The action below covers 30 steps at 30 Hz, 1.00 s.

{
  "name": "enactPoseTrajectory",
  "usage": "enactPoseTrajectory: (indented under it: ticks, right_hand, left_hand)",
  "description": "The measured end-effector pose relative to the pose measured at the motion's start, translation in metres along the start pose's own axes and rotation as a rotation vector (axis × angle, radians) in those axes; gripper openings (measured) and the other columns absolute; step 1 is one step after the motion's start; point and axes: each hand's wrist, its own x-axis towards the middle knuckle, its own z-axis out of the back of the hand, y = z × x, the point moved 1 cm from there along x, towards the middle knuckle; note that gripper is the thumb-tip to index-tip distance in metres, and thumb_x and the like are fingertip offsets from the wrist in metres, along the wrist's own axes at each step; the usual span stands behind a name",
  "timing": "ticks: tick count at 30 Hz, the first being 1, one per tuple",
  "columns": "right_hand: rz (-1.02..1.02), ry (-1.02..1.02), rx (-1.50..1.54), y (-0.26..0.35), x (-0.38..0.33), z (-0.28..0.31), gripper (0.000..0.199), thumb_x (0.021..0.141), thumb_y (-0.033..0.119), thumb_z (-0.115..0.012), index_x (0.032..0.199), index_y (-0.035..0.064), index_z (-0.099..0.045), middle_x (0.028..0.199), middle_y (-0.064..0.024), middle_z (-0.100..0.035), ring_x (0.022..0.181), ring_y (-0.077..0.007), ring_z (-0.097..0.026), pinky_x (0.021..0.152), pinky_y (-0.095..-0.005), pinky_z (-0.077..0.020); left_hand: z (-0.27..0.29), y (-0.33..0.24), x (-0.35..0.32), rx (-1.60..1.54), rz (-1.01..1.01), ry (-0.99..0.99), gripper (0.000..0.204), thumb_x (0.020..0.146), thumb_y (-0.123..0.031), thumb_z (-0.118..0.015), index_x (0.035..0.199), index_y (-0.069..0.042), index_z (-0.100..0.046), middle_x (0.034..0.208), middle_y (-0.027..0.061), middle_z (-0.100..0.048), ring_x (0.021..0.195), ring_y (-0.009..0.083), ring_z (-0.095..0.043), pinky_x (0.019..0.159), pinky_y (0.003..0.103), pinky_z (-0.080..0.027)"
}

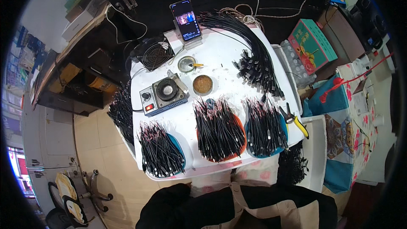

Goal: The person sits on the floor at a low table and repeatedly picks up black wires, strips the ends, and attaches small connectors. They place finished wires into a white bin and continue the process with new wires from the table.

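Neither of my hands shows; only my dark clothing with beige bands (271, 208) fills the lower edge. On the white table in front of me, three bundles of short black cables lie in shallow trays: a left bundle (160, 150), a middle bundle (218, 131) on an orange tray (242, 138), and a right bundle (265, 129) on a blue tray (285, 132). Their stripped, reddish wire ends point away from me. Yellow-and-black wire strippers (294, 121) lie at the right edge. Behind the bundles stands a solder pot (167, 91) with a lit red switch.
A round tin of brown paste (202, 84), a small round dish (187, 64), a fan (157, 54) and a propped phone (185, 20) stand farther back. Long black cables with plugs (258, 55) curve along the far right. A green box (311, 46) sits beyond the table.
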Motion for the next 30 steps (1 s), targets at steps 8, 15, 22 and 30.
enactPoseTrajectory:
  ticks: [8, 15, 22, 30]
  right_hand:
    - [0.056, -0.016, 0.06, -0.024, -0.007, -0.018, 0.049, 0.097, 0.041, -0.037, 0.108, -0.0012, -0.059, 0.1, -0.0203, -0.064, 0.093, -0.0327, -0.061, 0.078, -0.043, -0.0478]
    - [-0.055, 0.11, 0.539, -0.004, -0.018, -0.001, 0.053, 0.097, 0.045, -0.036, 0.109, -0.0003, -0.06, 0.099, -0.0172, -0.065, 0.091, -0.0289, -0.062, 0.076, -0.0423, -0.0484]
    - [0.53, -0.253, 0.28, 0.028, 0.004, 0.02, 0.042, 0.096, 0.032, -0.039, 0.098, -0.0058, -0.058, 0.092, -0.0249, -0.062, 0.093, -0.0371, -0.059, 0.081, -0.0383, -0.0433]
    - [0.712, -0.344, 0.153, 0.093, -0.013, 0.044, 0.031, 0.089, 0.017, -0.044, 0.111, -0.0009, -0.056, 0.099, -0.0232, -0.062, 0.094, -0.04, -0.058, 0.082, -0.0429, -0.046]
  left_hand:
    - [0.014, -0.014, -0.002, 0.209, -0.12, -0.007, 0.018, 0.087, -0.018, -0.057, 0.097, -0.004, -0.062, 0.084, 0.0069, -0.062, 0.068, 0.019, -0.06, 0.062, 0.033, -0.051]
    - [0.038, -0.08, -0.088, 0.546, -0.427, -0.183, 0.02, 0.086, -0.019, -0.057, 0.097, -0.003, -0.063, 0.089, 0.0078, -0.064, 0.071, 0.0185, -0.063, 0.062, 0.032, -0.052]
    - [0.034, -0.086, -0.25, 1.218, -0.541, -0.31, 0.031, 0.088, -0.026, -0.057, 0.079, 0.003, -0.065, 0.07, 0.0082, -0.067, 0.056, 0.0171, -0.065, 0.054, 0.03, -0.053]
    - [-0.082, -0.121, -0.39, 1.131, -1.574, -0.761, 0.019, 0.084, -0.014, -0.062, 0.08, 0.005, -0.06, 0.07, 0.022, -0.061, 0.067, 0.0393, -0.061, 0.059, 0.041, -0.047]
